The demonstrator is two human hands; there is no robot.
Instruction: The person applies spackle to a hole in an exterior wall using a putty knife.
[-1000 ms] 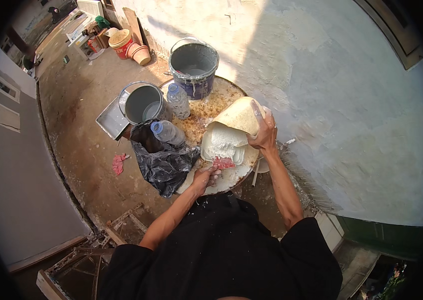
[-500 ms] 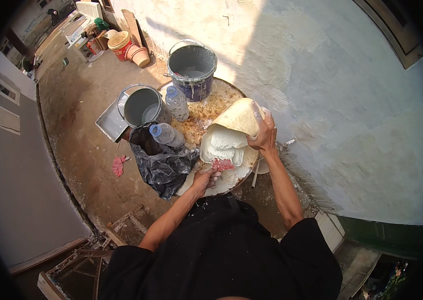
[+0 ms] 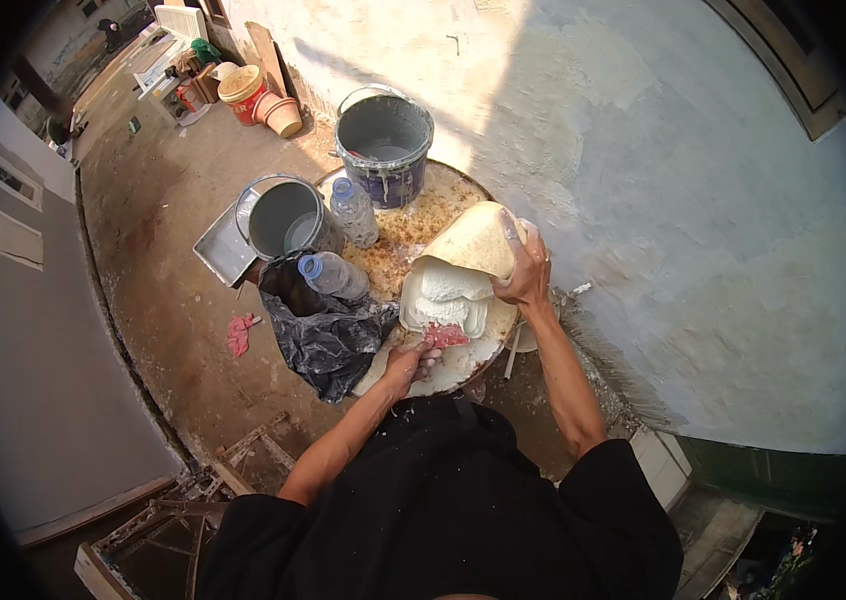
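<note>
My right hand (image 3: 526,272) is closed on the rim end of a cream-coloured bucket (image 3: 465,240), which is tipped over with its mouth toward me. White paste (image 3: 446,292) bulges at the mouth, above a pale squarish tray (image 3: 478,318). Low at the near edge of the tray, my left hand (image 3: 413,365) closes round a red flat scraper (image 3: 446,335); its handle is hidden in my fingers. All this rests on a round, stained tabletop (image 3: 453,190). Just left of the bucket stands a clear plastic bottle (image 3: 335,275) beside a black plastic bag (image 3: 328,340).
A second bottle (image 3: 354,213), a small grey bucket (image 3: 288,217) and a larger bucket (image 3: 383,145) stand farther back. A grey paint tray (image 3: 228,245) juts out at left. The plastered wall (image 3: 663,220) rises close on my right. A wooden frame (image 3: 158,530) lies behind my left elbow.
The white paste at the bucket's mouth has changed shape slightly, with a gap showing under the rim. Both hands keep nearly the same places and grips.
</note>
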